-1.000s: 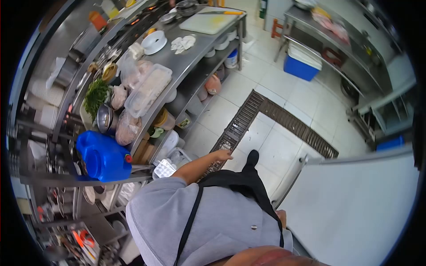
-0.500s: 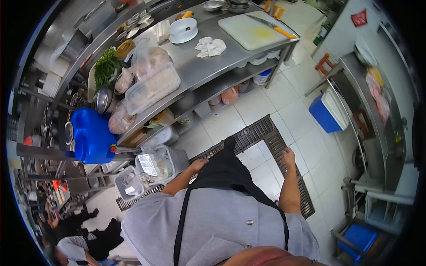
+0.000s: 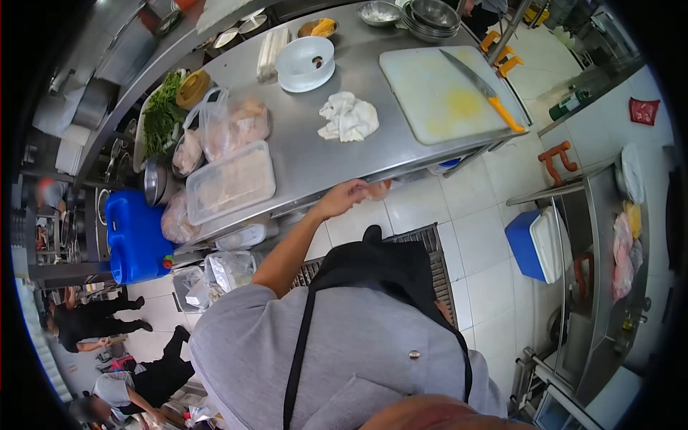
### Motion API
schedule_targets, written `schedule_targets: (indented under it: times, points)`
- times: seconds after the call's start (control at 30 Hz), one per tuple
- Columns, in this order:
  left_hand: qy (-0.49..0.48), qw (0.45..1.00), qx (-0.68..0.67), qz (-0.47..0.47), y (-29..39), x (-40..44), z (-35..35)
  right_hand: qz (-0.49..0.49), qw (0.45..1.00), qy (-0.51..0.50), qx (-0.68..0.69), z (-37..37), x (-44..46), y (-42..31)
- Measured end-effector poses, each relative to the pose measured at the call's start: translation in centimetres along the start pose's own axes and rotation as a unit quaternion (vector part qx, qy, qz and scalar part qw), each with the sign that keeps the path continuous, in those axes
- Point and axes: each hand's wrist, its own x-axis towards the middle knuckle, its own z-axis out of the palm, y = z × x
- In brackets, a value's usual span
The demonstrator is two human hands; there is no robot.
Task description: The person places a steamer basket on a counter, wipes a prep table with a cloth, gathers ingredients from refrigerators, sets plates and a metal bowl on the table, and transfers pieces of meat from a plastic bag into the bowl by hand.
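Observation:
My left hand [image 3: 344,199] reaches out at the front edge of the steel table [image 3: 297,154], its fingers stretched forward and holding nothing. A crumpled white cloth [image 3: 349,117] lies on the table beyond it. Right of the cloth is a white cutting board [image 3: 419,89] with a yellow stain; a knife with a yellow-orange handle [image 3: 506,115] rests on it. Only a strip of skin from my right arm or hand [image 3: 446,312] shows beside the black apron [image 3: 380,276]; its fingers are hidden.
Raw meat in plastic bags [image 3: 244,122], a lidded clear container [image 3: 233,183], leafy greens [image 3: 162,107] and a white bowl [image 3: 304,61] stand on the table. A blue jerrycan [image 3: 136,236] is at left, a blue cooler [image 3: 529,244] at right. Other people [image 3: 161,373] work at lower left.
I have moved closer to the table. My left hand has risen from beside the apron to the table's front edge. My right hand has dropped out of clear sight behind the apron.

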Motion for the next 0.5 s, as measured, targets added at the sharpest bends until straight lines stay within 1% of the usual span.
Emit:
schedule_targets:
  times: [0.03, 0.07, 0.1, 0.13, 0.17, 0.23, 0.27, 0.3, 0.33, 0.37, 0.4, 0.43, 0.47, 0.5]
  points:
    - [0.04, 0.996, -0.065, 0.037, 1.8, 1.3, -0.6, 0.068, 0.997, -0.002, 0.049, -1.0, 2.4, 1.2]
    - [0.045, 0.996, -0.066, 0.036, 2.7, 2.5, -1.1, 0.03, 0.998, 0.051, 0.019, -2.0, 3.0, 0.2]
    - [0.08, 0.99, -0.116, 0.018, 3.2, 3.4, -1.6, 0.029, 0.998, 0.05, 0.014, -3.6, 4.0, -1.1]
    - [0.115, 0.979, -0.166, 0.0, 3.6, 4.4, -1.9, -0.082, 0.991, 0.012, -0.101, -5.6, 4.0, -4.4]
    - [0.122, 0.978, -0.169, -0.006, 3.7, 5.2, -1.9, -0.073, 0.992, 0.025, -0.098, -6.7, 4.3, -7.6]
    - [0.236, 0.954, -0.182, -0.011, 3.9, 6.2, -1.6, -0.054, 0.993, 0.051, -0.092, -8.7, 3.3, -15.5]
    - [0.253, 0.949, -0.185, -0.014, 4.1, 6.8, -1.4, -0.089, 0.994, 0.037, -0.053, -10.1, 8.6, -14.7]
    - [0.355, 0.933, -0.038, 0.041, 4.2, 7.4, -0.9, -0.077, 0.996, 0.025, -0.029, -11.3, 9.7, -17.4]
    - [0.443, 0.885, 0.114, 0.089, 4.4, 8.1, -0.6, -0.066, 0.998, 0.012, -0.005, -12.3, 10.5, -21.2]
    - [0.473, 0.86, 0.16, 0.109, 4.9, 9.3, -0.8, -0.065, 0.998, 0.001, -0.005, -13.7, 11.0, -24.6]
    - [0.506, 0.83, 0.203, 0.122, 5.4, 10.9, -1.1, -0.103, 0.995, 0.004, 0.003, -15.0, 11.3, -27.5]
    - [0.53, 0.799, 0.268, 0.092, 6.5, 12.3, -1.2, -0.14, 0.99, 0.0, 0.002, -16.1, 11.4, -30.1]
    - [0.547, 0.766, 0.333, 0.055, 7.7, 13.7, -1.5, -0.145, 0.989, -0.028, 0.002, -17.8, 12.8, -32.0]
    - [0.537, 0.77, 0.345, -0.023, 8.3, 15.2, -1.5, -0.147, 0.988, -0.055, 0.004, -19.2, 14.4, -33.4]
